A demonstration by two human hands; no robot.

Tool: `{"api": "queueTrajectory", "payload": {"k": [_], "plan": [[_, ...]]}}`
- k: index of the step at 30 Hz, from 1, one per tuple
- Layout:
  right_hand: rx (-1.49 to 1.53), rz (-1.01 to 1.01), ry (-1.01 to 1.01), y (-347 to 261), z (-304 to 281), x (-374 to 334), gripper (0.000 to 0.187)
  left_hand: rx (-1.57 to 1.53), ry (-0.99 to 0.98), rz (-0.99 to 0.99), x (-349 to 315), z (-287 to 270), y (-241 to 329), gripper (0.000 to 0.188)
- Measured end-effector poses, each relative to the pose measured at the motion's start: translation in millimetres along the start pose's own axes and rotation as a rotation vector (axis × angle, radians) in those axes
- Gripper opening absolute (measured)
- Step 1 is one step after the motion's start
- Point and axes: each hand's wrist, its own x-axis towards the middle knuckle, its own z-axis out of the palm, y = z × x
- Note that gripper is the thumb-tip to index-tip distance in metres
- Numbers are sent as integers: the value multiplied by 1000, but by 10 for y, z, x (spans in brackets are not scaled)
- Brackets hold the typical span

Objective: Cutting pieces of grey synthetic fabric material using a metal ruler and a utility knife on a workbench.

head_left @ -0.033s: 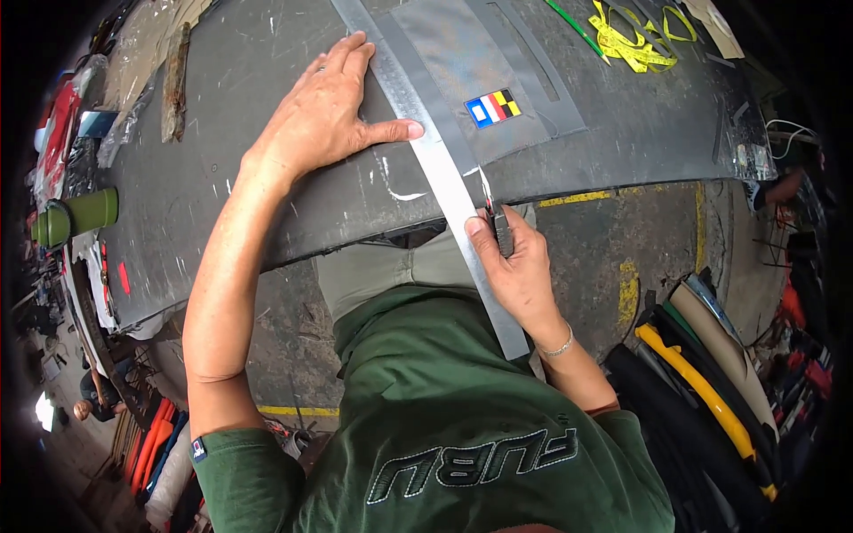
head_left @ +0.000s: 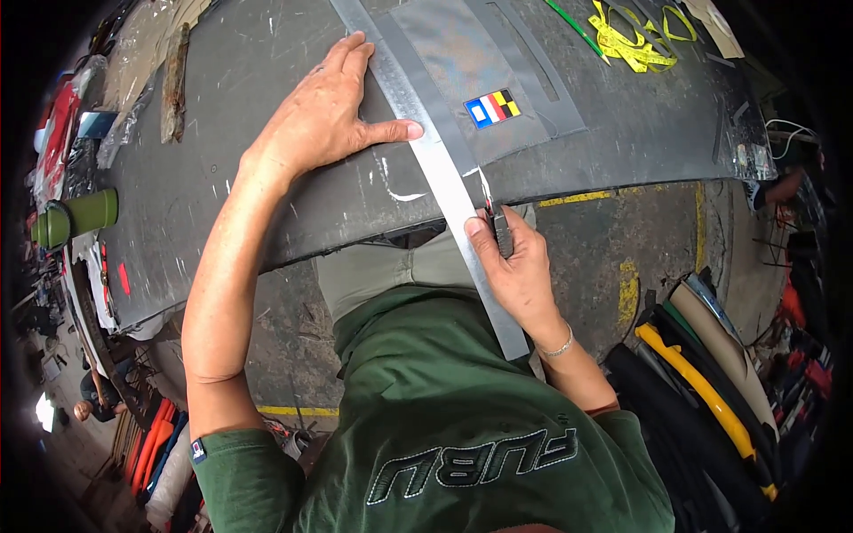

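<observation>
A long metal ruler [head_left: 435,164] lies slantwise over the left side of a grey fabric piece [head_left: 462,53] and sticks out past the table's near edge toward my body. My left hand [head_left: 320,115] presses flat beside it, fingers spread, with thumb and fingertips on the metal. In my right hand [head_left: 520,266] is a black utility knife [head_left: 503,235], its tip pointing away from me at the fabric's near corner, right of the ruler. My right thumb rests against the ruler's edge. A small colourful flag patch [head_left: 491,108] sits on the fabric.
The dark table [head_left: 249,213] has a curved-looking near edge. A green pencil [head_left: 577,31] and yellow measuring tape [head_left: 631,44] lie at the far right. A green bottle [head_left: 80,218] is at the left. Fabric rolls [head_left: 702,391] stand on the right; another person [head_left: 96,391] shows at lower left.
</observation>
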Motion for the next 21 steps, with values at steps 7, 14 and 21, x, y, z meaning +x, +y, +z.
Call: {"api": "queueTrajectory", "payload": {"k": [7, 14, 21], "plan": [[91, 16, -9, -1, -3, -4, 25, -97, -6, 0, -10, 69, -10, 134], [144, 2, -13, -38, -8, 0, 25, -98, 28, 22, -21, 101, 5, 134], [-61, 40, -114, -164, -244, 0, 28, 33, -35, 0, 45, -24, 75, 131]]}}
